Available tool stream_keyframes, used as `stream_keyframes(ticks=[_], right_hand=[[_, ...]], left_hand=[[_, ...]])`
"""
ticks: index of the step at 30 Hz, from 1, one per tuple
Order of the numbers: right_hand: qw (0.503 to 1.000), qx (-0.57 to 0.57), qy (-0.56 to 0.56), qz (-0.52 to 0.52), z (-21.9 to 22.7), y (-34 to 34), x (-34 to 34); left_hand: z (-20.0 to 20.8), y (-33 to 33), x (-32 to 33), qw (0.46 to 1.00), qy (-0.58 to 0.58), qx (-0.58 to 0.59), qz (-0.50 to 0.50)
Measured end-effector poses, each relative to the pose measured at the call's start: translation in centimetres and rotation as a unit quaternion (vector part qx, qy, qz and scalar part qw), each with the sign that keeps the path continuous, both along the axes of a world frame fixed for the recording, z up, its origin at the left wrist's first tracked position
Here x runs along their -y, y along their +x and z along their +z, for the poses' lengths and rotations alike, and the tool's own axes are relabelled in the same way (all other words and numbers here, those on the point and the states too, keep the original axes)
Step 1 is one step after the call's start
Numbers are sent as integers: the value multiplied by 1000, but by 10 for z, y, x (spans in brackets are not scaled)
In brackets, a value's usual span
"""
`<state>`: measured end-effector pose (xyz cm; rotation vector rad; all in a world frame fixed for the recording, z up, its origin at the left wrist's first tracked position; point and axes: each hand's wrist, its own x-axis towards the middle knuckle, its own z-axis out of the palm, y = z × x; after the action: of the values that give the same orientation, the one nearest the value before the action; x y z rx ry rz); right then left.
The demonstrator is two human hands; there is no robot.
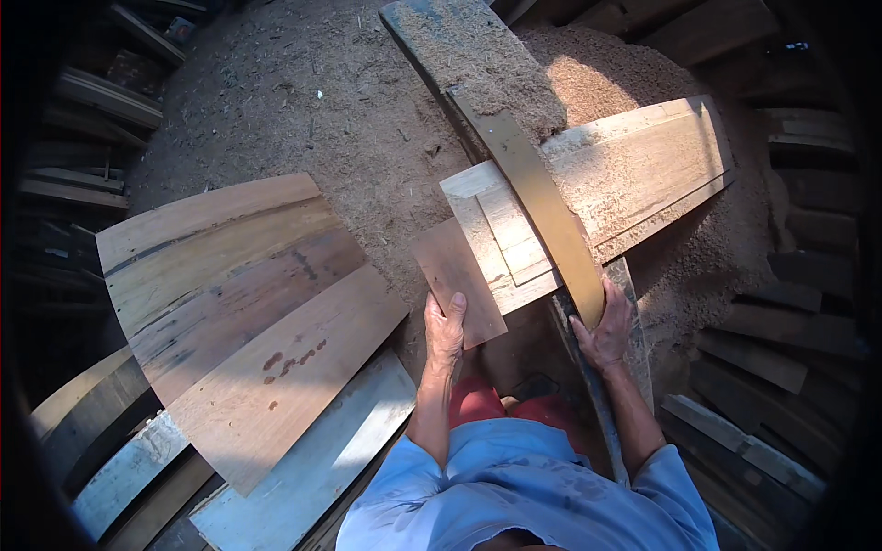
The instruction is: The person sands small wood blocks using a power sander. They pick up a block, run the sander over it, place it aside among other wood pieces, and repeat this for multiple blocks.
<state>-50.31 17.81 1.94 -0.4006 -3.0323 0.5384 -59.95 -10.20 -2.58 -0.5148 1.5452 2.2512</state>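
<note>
My left hand (445, 332) grips the near end of a small reddish-brown board (462, 283), thumb on top. That board's far edge lies against or over the left end of a pale wooden panel (643, 179) dusted with sawdust; I cannot tell whether they touch. My right hand (608, 329) is closed around the near end of a long tan wooden strip (537, 197). The strip crosses over the panel at a slant and reaches toward the sawdust-covered bench plank (478, 55) beyond. Fingers of both hands are partly hidden beneath the wood.
Several wide boards (248, 266) lie side by side at the left, the nearest with dark wet spots. A pale bluish board (303, 468) lies below them. Sawdust is heaped (597, 78) behind the panel. Stacked planks (790, 331) line the right side, with more timber (101, 101) at far left.
</note>
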Motion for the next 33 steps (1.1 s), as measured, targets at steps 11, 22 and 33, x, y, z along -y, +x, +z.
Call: stream_keyframes(ticks=[11,22,33], right_hand=[[999,-12,-24,-18,2,5,-1],[999,-31,-13,-21,-7,12,-4],[1000,-14,-6,-19,-9,12,2]], left_hand=[[0,-16,-9,999,-29,-21,-17],[-11,-62,-3,999,-24,-26,3],[-10,-98,2,997,-35,-64,-31]])
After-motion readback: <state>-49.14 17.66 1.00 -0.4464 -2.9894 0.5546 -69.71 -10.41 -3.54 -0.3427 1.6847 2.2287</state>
